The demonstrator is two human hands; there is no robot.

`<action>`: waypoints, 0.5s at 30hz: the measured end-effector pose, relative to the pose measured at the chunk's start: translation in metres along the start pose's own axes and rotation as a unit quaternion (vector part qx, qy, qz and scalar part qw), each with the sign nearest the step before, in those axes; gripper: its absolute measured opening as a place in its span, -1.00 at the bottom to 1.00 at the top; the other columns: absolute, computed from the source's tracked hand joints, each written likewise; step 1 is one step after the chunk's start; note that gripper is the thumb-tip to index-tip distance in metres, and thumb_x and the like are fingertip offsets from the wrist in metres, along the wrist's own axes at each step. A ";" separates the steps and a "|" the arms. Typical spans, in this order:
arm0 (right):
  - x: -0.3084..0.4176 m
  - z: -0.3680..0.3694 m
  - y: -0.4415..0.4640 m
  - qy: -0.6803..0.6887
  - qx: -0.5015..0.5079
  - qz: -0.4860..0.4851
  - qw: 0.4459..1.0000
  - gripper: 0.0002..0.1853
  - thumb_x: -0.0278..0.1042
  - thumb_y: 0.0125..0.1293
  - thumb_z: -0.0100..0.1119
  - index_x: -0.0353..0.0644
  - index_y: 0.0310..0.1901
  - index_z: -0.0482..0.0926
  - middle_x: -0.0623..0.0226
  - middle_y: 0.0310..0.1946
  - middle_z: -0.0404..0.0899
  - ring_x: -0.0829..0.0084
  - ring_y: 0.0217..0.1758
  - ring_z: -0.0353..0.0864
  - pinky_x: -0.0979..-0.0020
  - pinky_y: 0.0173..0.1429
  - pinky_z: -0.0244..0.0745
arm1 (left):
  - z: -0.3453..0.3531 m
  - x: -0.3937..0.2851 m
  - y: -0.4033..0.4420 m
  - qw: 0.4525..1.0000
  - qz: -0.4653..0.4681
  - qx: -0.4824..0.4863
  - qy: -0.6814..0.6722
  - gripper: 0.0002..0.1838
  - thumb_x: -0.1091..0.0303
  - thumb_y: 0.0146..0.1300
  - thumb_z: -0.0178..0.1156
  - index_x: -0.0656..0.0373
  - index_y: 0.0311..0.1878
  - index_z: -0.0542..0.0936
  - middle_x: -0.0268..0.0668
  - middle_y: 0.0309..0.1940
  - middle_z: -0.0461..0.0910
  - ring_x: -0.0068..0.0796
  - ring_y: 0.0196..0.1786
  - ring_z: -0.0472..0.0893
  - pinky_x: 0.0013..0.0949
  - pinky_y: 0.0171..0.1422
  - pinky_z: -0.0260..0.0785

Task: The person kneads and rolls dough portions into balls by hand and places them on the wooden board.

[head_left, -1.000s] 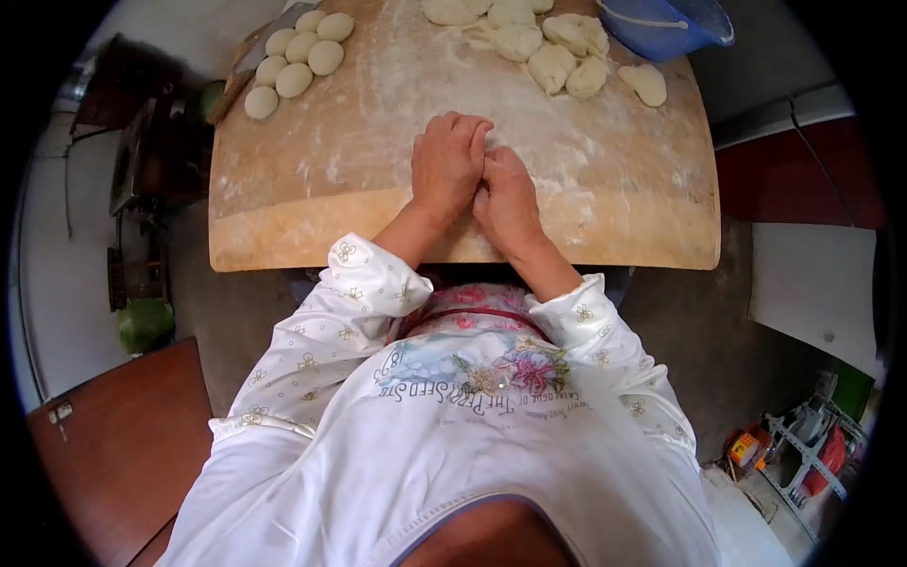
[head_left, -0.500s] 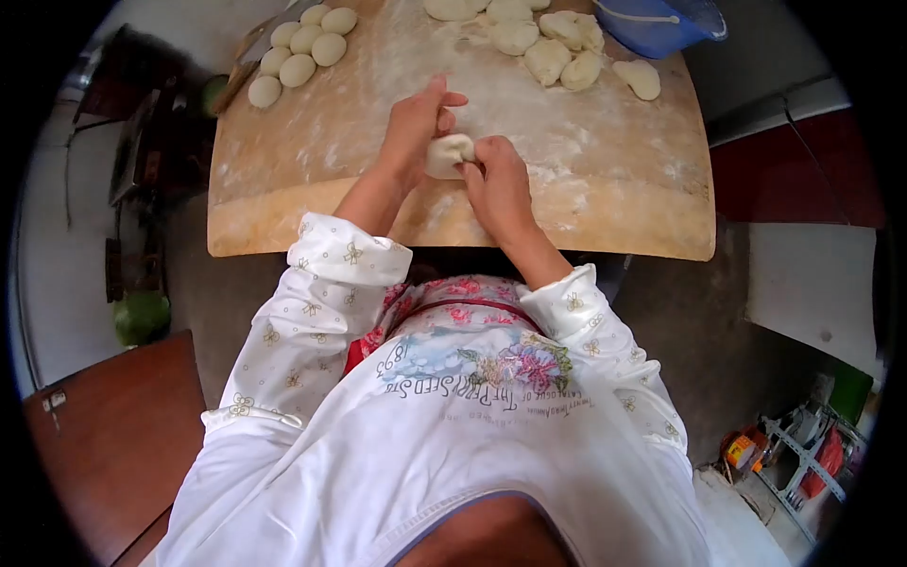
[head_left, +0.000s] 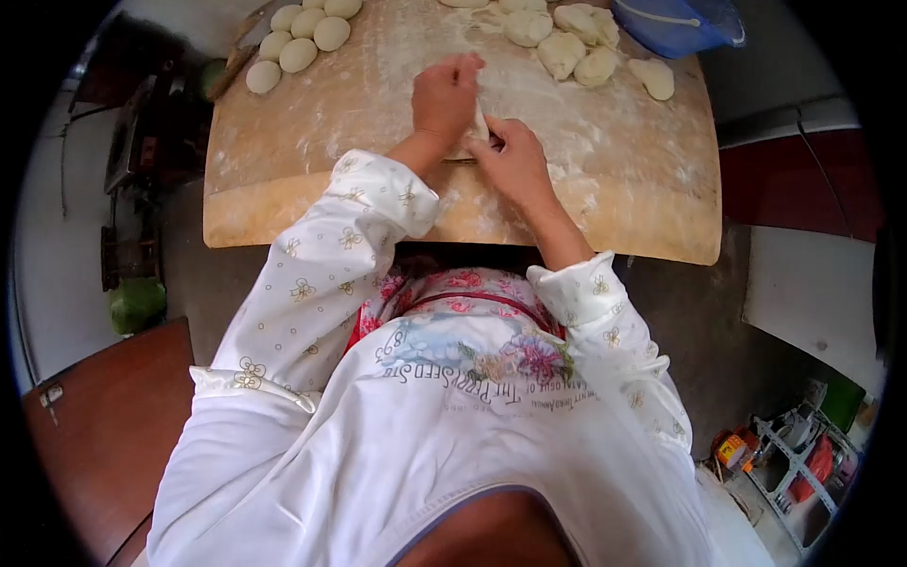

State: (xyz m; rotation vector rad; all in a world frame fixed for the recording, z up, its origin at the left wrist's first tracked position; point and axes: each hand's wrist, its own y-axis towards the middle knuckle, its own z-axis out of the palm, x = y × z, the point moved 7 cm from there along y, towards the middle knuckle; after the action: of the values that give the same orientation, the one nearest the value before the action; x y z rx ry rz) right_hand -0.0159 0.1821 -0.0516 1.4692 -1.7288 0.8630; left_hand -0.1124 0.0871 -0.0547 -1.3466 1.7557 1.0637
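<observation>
dough [head_left: 481, 126] sits grasped between left hand [head_left: 446, 102] and right hand [head_left: 516, 164], toward the near edge of the surface [head_left: 312, 142]; light, even pressure likely keeps it smooth.

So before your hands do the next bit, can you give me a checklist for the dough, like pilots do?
1. Both hands on the dough: ok. The left hand and right hand have the dough between them.
2. Dough smooth and round: cannot tell. The hands hide most of it.
3. Flour on the table: ok. White dust shows around the hands.
4. Sleeves off the hands: ok. Both wrists are bare.
5. Balls away from the lumps: ok. Balls left, lumps right.
6. Every lump made round: not ok. Those on the right are uneven.
</observation>
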 end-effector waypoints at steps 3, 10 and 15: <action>0.010 -0.004 -0.020 0.026 -0.087 -0.060 0.994 -0.82 -0.41 0.13 0.22 -0.28 -0.25 0.63 -0.02 -0.26 0.51 -0.03 -0.11 0.49 0.10 -0.02 0.41 | 0.002 0.024 -0.008 0.965 -0.179 0.056 -0.184 -0.63 0.08 0.41 -0.02 0.08 -0.24 0.69 -0.13 -0.36 0.67 -0.07 -0.30 0.62 -0.14 -0.20 0.44; 0.008 0.007 -0.025 0.004 -0.116 -0.156 0.981 -0.80 -0.56 0.06 0.14 -0.19 -0.25 0.66 0.15 -0.32 0.47 0.08 -0.19 0.49 0.18 -0.15 0.41 | -0.010 -0.022 -0.054 0.983 0.082 0.017 0.163 -0.70 0.15 0.41 -0.01 0.07 -0.18 0.67 -0.17 -0.35 0.66 -0.06 -0.24 0.61 -0.13 -0.11 0.41; 0.002 0.007 0.001 -0.076 -0.084 -0.061 0.992 -0.82 -0.56 0.06 0.16 -0.29 -0.26 0.63 0.00 -0.26 0.52 -0.08 -0.09 0.49 0.03 -0.05 0.40 | -0.005 -0.020 -0.034 0.991 0.058 -0.008 0.122 -0.69 0.12 0.38 0.03 0.10 -0.20 0.67 -0.17 -0.33 0.66 -0.10 -0.22 0.62 -0.13 -0.13 0.42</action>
State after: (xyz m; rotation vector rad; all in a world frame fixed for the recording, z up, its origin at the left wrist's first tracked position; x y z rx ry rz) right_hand -0.0174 0.1753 -0.0536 1.5408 -1.7547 0.5389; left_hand -0.0747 0.0866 -0.0418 -1.4498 2.0297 1.0100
